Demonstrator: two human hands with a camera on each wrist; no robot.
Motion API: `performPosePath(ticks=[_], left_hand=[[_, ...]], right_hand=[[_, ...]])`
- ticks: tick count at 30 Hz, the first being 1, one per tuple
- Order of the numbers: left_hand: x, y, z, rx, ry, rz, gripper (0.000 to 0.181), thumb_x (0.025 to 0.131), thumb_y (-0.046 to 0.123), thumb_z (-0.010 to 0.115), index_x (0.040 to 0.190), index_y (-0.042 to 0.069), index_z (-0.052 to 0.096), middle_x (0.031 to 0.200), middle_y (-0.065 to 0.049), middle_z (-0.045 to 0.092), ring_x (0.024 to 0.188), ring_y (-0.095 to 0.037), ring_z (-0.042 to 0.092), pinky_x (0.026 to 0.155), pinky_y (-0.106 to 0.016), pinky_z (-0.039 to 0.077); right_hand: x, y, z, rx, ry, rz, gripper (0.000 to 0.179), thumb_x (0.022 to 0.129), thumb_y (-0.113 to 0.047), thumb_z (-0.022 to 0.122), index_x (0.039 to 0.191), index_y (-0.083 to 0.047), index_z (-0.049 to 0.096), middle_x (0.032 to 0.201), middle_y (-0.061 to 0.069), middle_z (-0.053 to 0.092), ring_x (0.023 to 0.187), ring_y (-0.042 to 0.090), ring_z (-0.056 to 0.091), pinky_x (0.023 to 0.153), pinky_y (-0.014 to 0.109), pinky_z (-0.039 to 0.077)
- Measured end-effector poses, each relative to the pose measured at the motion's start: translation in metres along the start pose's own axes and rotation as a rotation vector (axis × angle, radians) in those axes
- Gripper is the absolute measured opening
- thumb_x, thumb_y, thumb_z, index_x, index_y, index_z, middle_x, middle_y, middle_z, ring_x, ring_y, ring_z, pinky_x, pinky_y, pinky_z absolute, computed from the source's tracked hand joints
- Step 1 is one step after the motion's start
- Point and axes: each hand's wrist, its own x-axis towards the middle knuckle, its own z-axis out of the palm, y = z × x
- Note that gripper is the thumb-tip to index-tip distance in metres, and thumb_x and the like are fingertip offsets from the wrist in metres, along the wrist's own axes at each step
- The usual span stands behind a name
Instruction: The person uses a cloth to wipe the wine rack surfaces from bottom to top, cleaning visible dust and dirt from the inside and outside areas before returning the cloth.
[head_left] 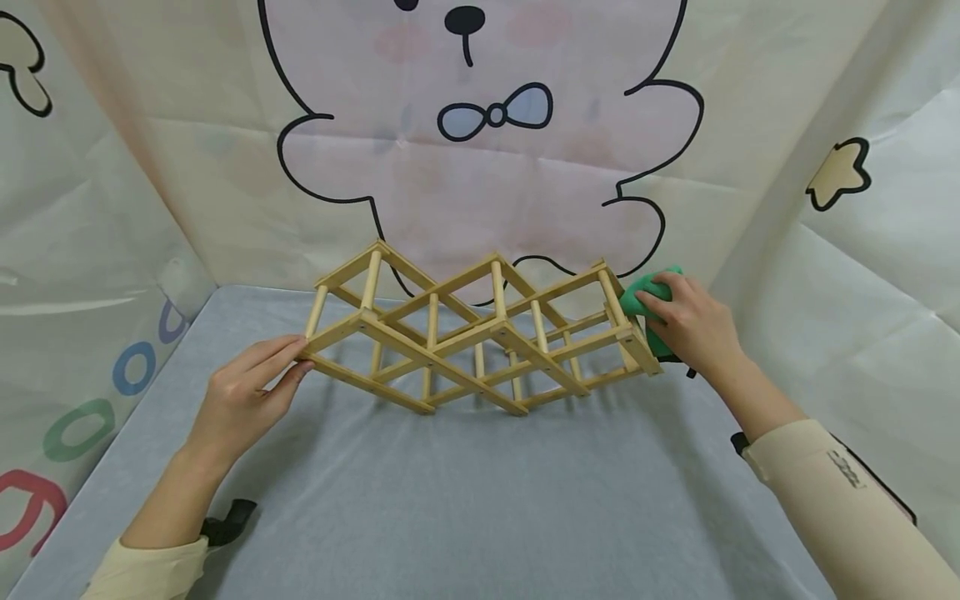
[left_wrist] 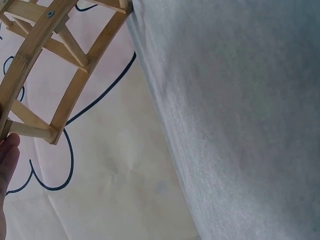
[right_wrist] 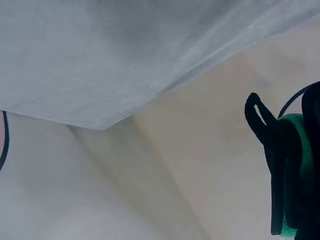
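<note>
A folding wooden wine rack [head_left: 430, 359], made of crossed slats and round dowels, is spread out above the grey-blue table cover. At its left end, my left hand [head_left: 242, 402] pinches a slat corner between thumb and fingers. Those fingertips show at the edge of the left wrist view beside the rack [left_wrist: 26, 56]. A green cloth [head_left: 640, 297] with black trim is bunched in my right hand [head_left: 697, 327], close against the rack's right end. In the right wrist view the cloth [right_wrist: 306, 150] has a dark loop. Whether the rack's lower tips touch the table is unclear.
The grey-blue table cover [head_left: 480, 508] spreads under the rack and toward me. Behind it hangs a cream backdrop [head_left: 225, 175] printed with a cartoon bear; printed side panels flank the table. Dark straps [head_left: 228, 523] are on my wrists.
</note>
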Motion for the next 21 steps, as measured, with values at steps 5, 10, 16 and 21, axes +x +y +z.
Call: performPosePath(ticks=[5,10,16,21], left_hand=[[0.0,0.0,0.0,0.003,0.002,0.0,0.044,0.108,0.032,0.061,0.109,-0.008,0.078,0.103,-0.021,0.076,0.083,-0.036,0.073,0.099,-0.005,0.045],[0.001,0.0,0.0,0.003,0.007,0.003,0.043,0.108,0.032,0.062,0.109,-0.008,0.078,0.103,-0.021,0.076,0.083,-0.036,0.073,0.1,-0.005,0.045],[0.001,0.0,0.001,0.009,0.011,0.01,0.043,0.108,0.032,0.062,0.108,-0.008,0.078,0.103,-0.021,0.076,0.083,-0.037,0.073,0.1,-0.005,0.045],[0.0,0.001,0.0,0.01,0.005,0.009,0.044,0.108,0.032,0.061,0.109,-0.008,0.078,0.103,-0.02,0.076,0.083,-0.036,0.073,0.099,-0.005,0.045]], right_hand=[[0.009,-0.004,-0.002,0.015,0.034,-0.002,0.051,0.072,0.002,0.093,0.119,-0.008,0.078,0.125,0.025,0.06,0.096,0.049,0.064,0.057,0.065,0.06],[0.026,-0.011,-0.011,0.035,0.086,-0.021,0.052,0.071,0.0,0.094,0.12,-0.009,0.077,0.125,0.025,0.06,0.096,0.049,0.064,0.054,0.064,0.06],[0.043,-0.019,-0.027,0.04,0.101,-0.036,0.051,0.07,-0.001,0.096,0.118,-0.009,0.079,0.125,0.025,0.06,0.099,0.049,0.063,0.056,0.065,0.06],[0.05,-0.014,-0.044,0.03,0.124,-0.048,0.048,0.072,0.003,0.089,0.117,-0.008,0.079,0.124,0.026,0.061,0.102,0.05,0.064,0.052,0.066,0.059]])
